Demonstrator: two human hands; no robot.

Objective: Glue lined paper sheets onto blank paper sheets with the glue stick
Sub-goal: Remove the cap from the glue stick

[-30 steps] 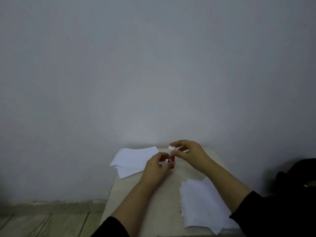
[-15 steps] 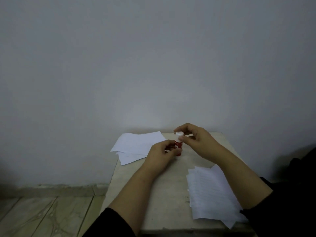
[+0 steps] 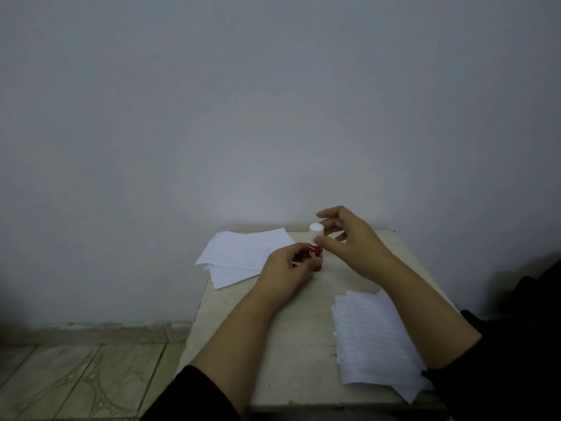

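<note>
**Cap's not even off yet, so basically at square one**

Starting closest to me: black sleeves at the bottom edge, both forearms reaching out over the small table [image 3: 291,354]. On my right side, near the front edge, there's the pile of lined paper sheets [image 3: 376,344], fanned out a bit and partly under the right forearm. Nothing looks stuck to anything in that pile as far as I can tell.

Further out, mid-table, is the glue stick [image 3: 315,249], standing upright, red body with a white cap on top. The left hand [image 3: 287,270] has its fingers curled around the red body, clamped on it. The right hand [image 3: 349,241] is up at the cap end, thumb touching around where the cap meets the body, the other fingers loosely spread and arched over the cap. Whether it's properly pinching the cap, I can't tell.

Past that, at the far left corner against the wall [image 3: 273,117], sits the stack of blank paper sheets [image 3: 243,253], messy and overhanging the table edge.

My read: nothing's glued so far. No sheet pulled out to the middle, cap looks on. Everything's left: uncap, pull a sheet, glue, press, repeat.
</note>
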